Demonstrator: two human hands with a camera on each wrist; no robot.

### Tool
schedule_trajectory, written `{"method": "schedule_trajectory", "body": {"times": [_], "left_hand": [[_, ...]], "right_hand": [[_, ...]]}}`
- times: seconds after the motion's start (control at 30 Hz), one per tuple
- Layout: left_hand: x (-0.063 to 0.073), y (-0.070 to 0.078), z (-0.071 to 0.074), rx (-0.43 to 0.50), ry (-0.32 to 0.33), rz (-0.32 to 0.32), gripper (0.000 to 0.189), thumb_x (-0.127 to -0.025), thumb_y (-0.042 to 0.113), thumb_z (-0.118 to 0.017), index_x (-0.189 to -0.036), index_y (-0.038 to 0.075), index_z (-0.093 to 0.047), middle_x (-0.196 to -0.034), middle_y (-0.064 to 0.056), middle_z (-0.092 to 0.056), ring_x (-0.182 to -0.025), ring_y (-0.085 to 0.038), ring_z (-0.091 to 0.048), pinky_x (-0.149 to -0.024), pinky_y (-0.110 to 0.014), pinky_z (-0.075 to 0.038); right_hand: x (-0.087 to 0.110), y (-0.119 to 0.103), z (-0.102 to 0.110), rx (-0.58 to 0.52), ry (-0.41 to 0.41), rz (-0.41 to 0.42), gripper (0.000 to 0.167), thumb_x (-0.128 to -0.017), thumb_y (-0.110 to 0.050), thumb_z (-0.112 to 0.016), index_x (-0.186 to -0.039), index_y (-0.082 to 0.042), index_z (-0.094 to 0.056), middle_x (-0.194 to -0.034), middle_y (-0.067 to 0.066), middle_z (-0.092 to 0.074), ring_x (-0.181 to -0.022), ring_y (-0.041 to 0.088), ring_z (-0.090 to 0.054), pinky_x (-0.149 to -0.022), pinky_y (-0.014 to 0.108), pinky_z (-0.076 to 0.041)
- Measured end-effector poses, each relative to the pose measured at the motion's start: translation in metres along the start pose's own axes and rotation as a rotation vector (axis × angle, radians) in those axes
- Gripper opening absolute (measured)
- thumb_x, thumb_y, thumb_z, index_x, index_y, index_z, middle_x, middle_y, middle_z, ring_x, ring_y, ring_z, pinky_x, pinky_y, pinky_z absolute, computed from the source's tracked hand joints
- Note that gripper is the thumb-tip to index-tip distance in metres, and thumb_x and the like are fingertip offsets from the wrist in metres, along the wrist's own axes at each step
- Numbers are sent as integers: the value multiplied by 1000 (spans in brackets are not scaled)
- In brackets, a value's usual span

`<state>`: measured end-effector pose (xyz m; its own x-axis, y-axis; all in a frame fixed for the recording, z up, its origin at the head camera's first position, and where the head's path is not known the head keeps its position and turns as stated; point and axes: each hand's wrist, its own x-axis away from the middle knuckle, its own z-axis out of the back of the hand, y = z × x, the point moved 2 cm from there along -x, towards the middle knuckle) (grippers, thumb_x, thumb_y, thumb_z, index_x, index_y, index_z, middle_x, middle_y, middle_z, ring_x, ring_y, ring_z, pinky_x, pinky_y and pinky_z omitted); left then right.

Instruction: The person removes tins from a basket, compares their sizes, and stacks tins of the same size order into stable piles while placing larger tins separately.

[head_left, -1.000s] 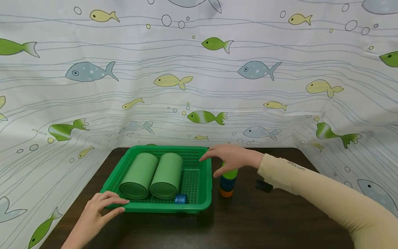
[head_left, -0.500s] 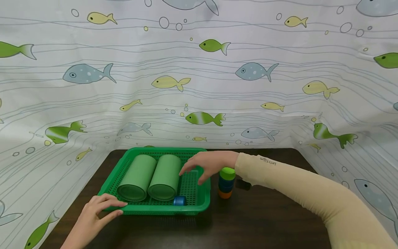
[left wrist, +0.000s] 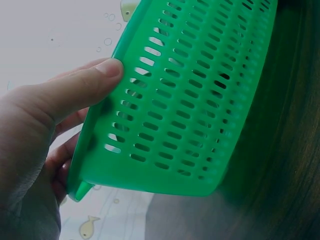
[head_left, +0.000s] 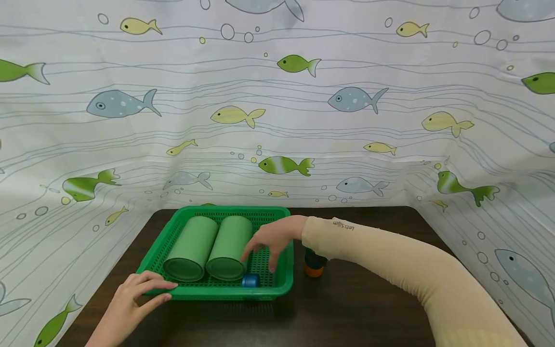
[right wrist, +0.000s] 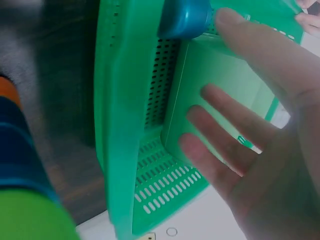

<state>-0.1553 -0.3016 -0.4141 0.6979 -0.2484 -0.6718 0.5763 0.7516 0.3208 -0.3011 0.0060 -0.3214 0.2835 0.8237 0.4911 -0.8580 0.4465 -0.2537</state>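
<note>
Only right wrist view shows lime cup [right wrist: 32, 216]; right hand [head_left: 273, 236] loosely spread, empty; left hand [head_left: 133, 295] grips basket [head_left: 217, 292].

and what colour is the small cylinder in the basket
Blue; the small cylinder shows best in the right wrist view.
</note>
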Motion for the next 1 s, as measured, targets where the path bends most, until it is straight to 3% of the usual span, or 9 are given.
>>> {"method": "schedule_trajectory", "body": {"times": [0.17, 0.33, 0.83, 1.0], "left_hand": [[1, -1, -1, 2, 4, -14, 52, -58, -2, -88, -98, 28, -76, -94, 19, -63, -92, 7, -47, -80, -14, -32], [1, -1, -1, 9, 8, -27, 52, -57, -1, -88, -98, 29, -76, -94, 19, -63, -91, 6, -47, -78, -14, -33], [-2, -2, 1, -2, 28, -35, 52, -56, -1, -88, -97, 29, -76, -95, 17, -63, -90, 5, -44, -75, -13, -31], [0, -2, 0, 0, 26, -33, 50, -57, -1, -88, -97, 27, -77, -95, 17, -64, -89, 5, -45, -74, -14, -32]], "right_hand": [[-16, -2, -4, 15, -56, -21, 70, -85, -26, -80, -145, -42, -47, -147, -7, -52, -134, 12, -50, -99, 27, -49], [-29, -7, -9, 31, -120, -56, 67, -85, -30, -79, -143, -45, -48, -146, -13, -50, -133, 9, -50, -103, 28, -47], [-59, -11, -17, 58, -245, -47, 70, -87, -24, -78, -147, -40, -45, -151, -13, -46, -131, 10, -53, -105, 26, -45], [-67, -11, -25, 56, -275, -36, 66, -88, -24, -76, -145, -39, -48, -149, -15, -47, -133, 4, -48, -106, 22, -43]]}}
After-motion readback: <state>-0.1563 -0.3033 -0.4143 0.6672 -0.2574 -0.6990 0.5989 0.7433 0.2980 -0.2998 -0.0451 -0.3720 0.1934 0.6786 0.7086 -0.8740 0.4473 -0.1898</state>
